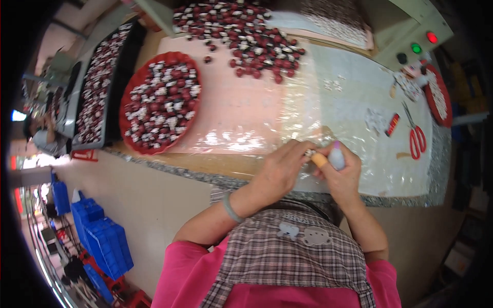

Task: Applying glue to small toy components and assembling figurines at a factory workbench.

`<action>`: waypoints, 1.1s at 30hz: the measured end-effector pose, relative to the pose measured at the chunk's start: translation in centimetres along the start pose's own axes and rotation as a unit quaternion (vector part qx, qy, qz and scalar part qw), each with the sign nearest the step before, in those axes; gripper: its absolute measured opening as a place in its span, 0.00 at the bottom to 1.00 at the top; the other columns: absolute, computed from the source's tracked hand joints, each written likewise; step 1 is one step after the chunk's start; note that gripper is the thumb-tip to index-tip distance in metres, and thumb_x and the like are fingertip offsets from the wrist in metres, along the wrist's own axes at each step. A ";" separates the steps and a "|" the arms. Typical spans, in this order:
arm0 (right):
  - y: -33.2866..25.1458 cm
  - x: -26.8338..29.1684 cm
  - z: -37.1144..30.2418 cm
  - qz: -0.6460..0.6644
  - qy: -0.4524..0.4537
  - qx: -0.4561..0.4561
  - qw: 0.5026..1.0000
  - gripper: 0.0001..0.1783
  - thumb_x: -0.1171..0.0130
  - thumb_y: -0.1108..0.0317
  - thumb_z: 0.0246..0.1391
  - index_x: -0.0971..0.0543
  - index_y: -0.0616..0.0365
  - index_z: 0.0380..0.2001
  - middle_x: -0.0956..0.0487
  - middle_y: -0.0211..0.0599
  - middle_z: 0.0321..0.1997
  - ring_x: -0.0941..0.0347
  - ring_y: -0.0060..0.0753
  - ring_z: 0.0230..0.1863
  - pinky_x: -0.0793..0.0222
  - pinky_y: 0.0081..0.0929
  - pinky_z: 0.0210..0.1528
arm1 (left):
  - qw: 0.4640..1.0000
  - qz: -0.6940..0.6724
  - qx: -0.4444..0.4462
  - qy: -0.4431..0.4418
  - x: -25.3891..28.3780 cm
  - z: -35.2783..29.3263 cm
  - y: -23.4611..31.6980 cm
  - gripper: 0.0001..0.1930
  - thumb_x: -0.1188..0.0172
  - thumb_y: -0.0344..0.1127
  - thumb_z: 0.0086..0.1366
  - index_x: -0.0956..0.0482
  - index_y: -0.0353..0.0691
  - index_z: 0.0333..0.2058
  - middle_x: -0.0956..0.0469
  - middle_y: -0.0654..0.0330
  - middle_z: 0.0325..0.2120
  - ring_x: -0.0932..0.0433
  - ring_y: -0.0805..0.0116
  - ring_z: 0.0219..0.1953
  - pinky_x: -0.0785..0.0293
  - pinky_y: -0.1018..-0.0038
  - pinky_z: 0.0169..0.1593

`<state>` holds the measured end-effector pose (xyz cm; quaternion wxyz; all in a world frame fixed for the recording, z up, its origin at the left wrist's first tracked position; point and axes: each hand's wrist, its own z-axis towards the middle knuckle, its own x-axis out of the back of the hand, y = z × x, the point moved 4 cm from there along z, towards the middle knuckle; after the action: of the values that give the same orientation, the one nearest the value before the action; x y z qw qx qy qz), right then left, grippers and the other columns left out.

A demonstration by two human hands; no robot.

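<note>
My left hand (280,167) is closed at the fingertips in front of me, pinching a small white and dark piece (309,152). Right beside it, my right hand (343,177) is wrapped round a small pale squeeze bottle (337,158) with a purple tip. An orange finger cover (319,160) sits on a digit of the right hand, close to the piece. Both hands are just above the near edge of the plastic-covered table (241,128). A pile of dark red and white small pieces (241,36) lies farther off.
A red basket (199,97) of red and white pieces stands at the left, beside a long black tray (110,97). At the right lie red-handled scissors (417,141), a red tube (392,124), white bits (375,120) and a red dish (446,110). Blue crates (108,238) stand on the floor.
</note>
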<state>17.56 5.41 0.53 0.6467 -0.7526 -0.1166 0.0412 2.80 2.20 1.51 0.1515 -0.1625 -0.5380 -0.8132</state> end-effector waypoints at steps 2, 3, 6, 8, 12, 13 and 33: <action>-0.3 0.0 0.3 -0.009 -0.007 -0.007 1.000 0.04 0.38 0.76 0.52 0.23 0.64 0.31 0.21 0.31 0.24 0.27 0.17 0.21 0.33 0.14 0.21 | 0.999 -0.034 0.014 -0.004 0.2 0.1 -0.5 0.12 0.47 0.23 0.62 0.28 0.34 0.46 0.26 0.49 0.35 0.25 0.49 0.37 0.27 0.64 0.40; -0.5 0.1 0.5 0.011 -0.025 0.010 1.000 0.04 0.39 0.76 0.52 0.23 0.64 0.32 0.21 0.31 0.25 0.27 0.17 0.21 0.33 0.14 0.22 | 0.999 -0.041 0.022 -0.012 0.6 0.3 -0.3 0.12 0.47 0.23 0.62 0.28 0.34 0.46 0.26 0.49 0.36 0.25 0.50 0.38 0.28 0.64 0.41; -1.9 -0.7 0.9 0.040 -0.058 0.021 0.997 0.05 0.40 0.77 0.53 0.23 0.64 0.34 0.22 0.30 0.27 0.28 0.16 0.23 0.34 0.13 0.23 | 0.999 0.029 0.017 0.012 4.1 0.8 -0.1 0.12 0.47 0.22 0.62 0.29 0.33 0.45 0.26 0.49 0.36 0.25 0.53 0.39 0.28 0.66 0.43; -2.3 -0.2 1.2 0.060 -0.053 0.031 0.996 0.06 0.39 0.76 0.53 0.23 0.63 0.35 0.23 0.30 0.27 0.29 0.16 0.23 0.35 0.13 0.23 | 0.988 0.130 0.008 0.082 8.1 0.9 -0.6 0.11 0.47 0.21 0.61 0.28 0.34 0.44 0.26 0.51 0.35 0.24 0.55 0.37 0.27 0.68 0.41; -1.4 1.9 1.6 0.024 -0.040 0.021 0.999 0.06 0.39 0.75 0.52 0.23 0.63 0.35 0.23 0.30 0.28 0.29 0.16 0.23 0.35 0.13 0.23 | 0.952 0.265 0.020 0.151 16.6 1.5 -1.9 0.12 0.47 0.19 0.59 0.27 0.34 0.42 0.27 0.49 0.35 0.26 0.50 0.37 0.29 0.63 0.42; -1.3 2.0 1.7 0.025 -0.040 0.022 0.999 0.06 0.39 0.75 0.52 0.23 0.63 0.35 0.23 0.30 0.28 0.29 0.16 0.23 0.35 0.13 0.23 | 0.946 0.287 0.021 0.149 17.9 1.7 -2.2 0.11 0.47 0.20 0.60 0.26 0.34 0.42 0.26 0.49 0.37 0.25 0.50 0.40 0.28 0.64 0.43; -1.3 3.3 1.0 -0.002 -0.058 0.018 0.998 0.06 0.39 0.78 0.51 0.23 0.63 0.33 0.22 0.31 0.29 0.28 0.17 0.25 0.32 0.16 0.27 | 0.917 0.379 0.068 0.106 9.4 7.8 -8.3 0.13 0.43 0.23 0.55 0.26 0.37 0.40 0.26 0.52 0.39 0.25 0.53 0.42 0.26 0.61 0.43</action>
<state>20.39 7.30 1.97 0.6526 -0.7368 -0.1547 0.0857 -8.44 11.83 1.52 0.5156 -0.2562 -0.4703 -0.6689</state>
